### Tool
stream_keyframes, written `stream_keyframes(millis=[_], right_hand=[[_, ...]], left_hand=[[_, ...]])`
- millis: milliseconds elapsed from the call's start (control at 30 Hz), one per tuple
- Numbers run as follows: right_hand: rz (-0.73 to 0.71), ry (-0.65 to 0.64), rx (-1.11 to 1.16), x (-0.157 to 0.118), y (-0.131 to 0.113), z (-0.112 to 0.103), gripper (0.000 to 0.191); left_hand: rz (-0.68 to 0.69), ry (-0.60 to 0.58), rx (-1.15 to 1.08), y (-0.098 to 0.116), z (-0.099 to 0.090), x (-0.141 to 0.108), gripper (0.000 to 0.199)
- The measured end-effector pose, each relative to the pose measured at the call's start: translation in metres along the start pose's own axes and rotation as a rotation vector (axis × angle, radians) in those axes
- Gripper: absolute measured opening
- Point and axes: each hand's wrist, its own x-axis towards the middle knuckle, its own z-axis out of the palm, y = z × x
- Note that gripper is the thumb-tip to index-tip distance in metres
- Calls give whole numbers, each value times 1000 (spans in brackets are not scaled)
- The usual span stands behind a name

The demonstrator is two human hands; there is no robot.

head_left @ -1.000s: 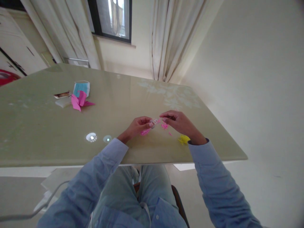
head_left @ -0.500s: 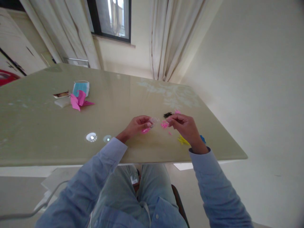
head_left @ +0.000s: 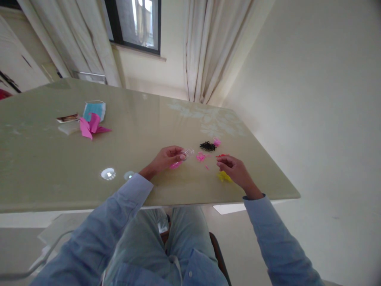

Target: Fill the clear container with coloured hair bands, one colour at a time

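My left hand (head_left: 168, 159) is closed in a pinch above the table, gripping a bunch of clear loops (head_left: 188, 152) that look like thin bands. A shiny pink piece (head_left: 175, 165) shows just under its fingers. My right hand (head_left: 233, 169) has its thumb and fingertips pressed together; anything between them is too small to make out. Red bits (head_left: 222, 155) lie at its far side, and a yellow heap (head_left: 224, 176) is partly covered by the hand. Between the hands are a pink heap (head_left: 201, 157) and a heap of small black loops (head_left: 207, 146).
Another pink clump (head_left: 217, 142) lies beside the black heap. Farther left on the glossy table (head_left: 133, 123) are a pink folded-paper figure (head_left: 91, 126), a blue face mask (head_left: 95, 109) and a small printed card (head_left: 68, 118). A wall (head_left: 312, 119) stands to the right.
My right hand has drawn back to the right from the pink heap, uncovering the black heap and showing the red bits. My left hand keeps the clear loops. The view has shifted slightly.
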Motion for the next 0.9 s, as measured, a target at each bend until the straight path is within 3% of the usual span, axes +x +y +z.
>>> stream_keyframes(millis=[167,367,600,767,900], right_hand=[[-69,-40,-368,24,12,7,32],[-2,-230,-624,48,3,19,54],[-92,-271,-652,59,-4,35,35],[-204,-267,-644,63,-3,44,10],[-198,-247,-658,66,-3,46,13]], left_hand=[[2,29,-15,1,0,0,49],[21,40,-32,1,-2,1,51],[72,105,-61,-6,-5,7,57],[81,92,-8,-7,-6,6,54],[95,93,9,-6,-5,5,51]])
